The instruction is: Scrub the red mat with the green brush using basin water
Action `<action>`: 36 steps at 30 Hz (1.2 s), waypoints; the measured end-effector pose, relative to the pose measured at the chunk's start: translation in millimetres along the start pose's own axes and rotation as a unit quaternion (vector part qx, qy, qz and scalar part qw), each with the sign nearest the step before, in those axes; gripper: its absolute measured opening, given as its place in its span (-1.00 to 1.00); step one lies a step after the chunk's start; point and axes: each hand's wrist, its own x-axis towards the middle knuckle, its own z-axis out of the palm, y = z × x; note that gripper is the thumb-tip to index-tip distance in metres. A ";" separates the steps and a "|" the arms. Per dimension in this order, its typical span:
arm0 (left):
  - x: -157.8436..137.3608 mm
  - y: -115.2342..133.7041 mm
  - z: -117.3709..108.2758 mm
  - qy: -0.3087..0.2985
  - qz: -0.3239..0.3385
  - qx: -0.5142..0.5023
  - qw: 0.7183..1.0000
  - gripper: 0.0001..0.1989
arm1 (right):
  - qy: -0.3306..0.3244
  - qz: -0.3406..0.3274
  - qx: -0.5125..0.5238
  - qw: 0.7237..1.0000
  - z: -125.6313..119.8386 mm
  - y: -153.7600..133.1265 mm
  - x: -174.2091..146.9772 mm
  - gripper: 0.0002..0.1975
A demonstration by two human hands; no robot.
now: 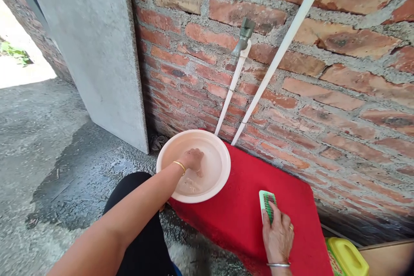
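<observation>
My left hand [193,159], with a gold bangle at the wrist, is down inside a pale pink plastic basin [226,168] that holds water. Its fingers are curled closed, and anything inside them is hidden. At the lower right, my right hand [278,235] grips the near end of a scrub brush [268,198], thumb along one side and a finger over the bristles. The brush has a whitish-green body and green and dark bristles facing up. It is at the red surface [239,207], to the right of the basin.
Behind stands a brick wall [207,77] with white pipes [278,60] and a tap [244,39]. A grey slab [97,51] leans at the left over wet concrete floor [74,181]. A yellow jug [347,256] is at the lower right.
</observation>
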 end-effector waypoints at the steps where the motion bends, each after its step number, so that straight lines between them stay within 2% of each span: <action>1: 0.0 0.0 0.0 0.002 0.000 0.006 1.000 -0.04 | 0.000 -0.008 0.011 1.000 2.1 -8.8 0.5 -0.44; 8: -0.8 0.3 0.4 0.002 -0.004 0.028 1.000 -0.06 | -0.024 -0.107 0.069 0.992 8.6 -80.8 -9.7 -0.58; 11: -1.2 0.4 1.1 0.005 -0.001 0.031 1.000 -0.08 | -0.045 -0.152 0.093 0.983 8.7 -96.1 -15.0 -0.63; 13: -2.5 1.1 0.5 0.006 0.001 0.032 0.999 -0.10 | -0.056 -0.181 0.105 0.976 8.4 -95.6 -14.1 -0.64; 16: -4.6 2.6 -1.7 0.001 -0.001 0.025 1.000 -0.10 | -0.069 -0.206 0.113 0.969 7.5 -76.5 -3.3 -0.63; 19: -4.9 3.6 -3.7 -0.004 0.000 0.021 1.000 -0.06 | -0.062 -0.179 0.098 0.977 7.0 -35.9 15.2 -0.55; 21: -3.8 3.8 -4.1 -0.008 0.001 0.023 1.000 -0.02 | -0.046 -0.130 0.070 0.988 6.4 -1.8 26.5 -0.45; 24: -1.3 3.6 -3.4 -0.011 -0.002 0.021 1.000 0.01 | -0.026 -0.021 -0.010 0.999 4.5 42.9 35.9 -0.37; 27: 1.0 2.7 -1.9 -0.009 -0.004 0.019 1.000 0.00 | -0.017 0.053 -0.059 0.997 3.4 56.9 36.7 -0.37; 29: 1.7 1.9 -1.3 -0.011 -0.006 0.020 1.000 -0.01 | -0.013 0.051 -0.054 0.997 4.7 42.1 34.8 -0.38; 31: 0.8 1.5 -1.4 -0.014 -0.007 0.023 1.000 -0.02 | -0.016 0.022 -0.032 0.999 7.1 10.4 31.4 -0.41; 36: -6.5 2.7 -3.9 -0.002 0.002 0.035 0.999 -0.09 | -0.066 -0.126 0.068 0.987 9.4 -84.1 17.2 -0.60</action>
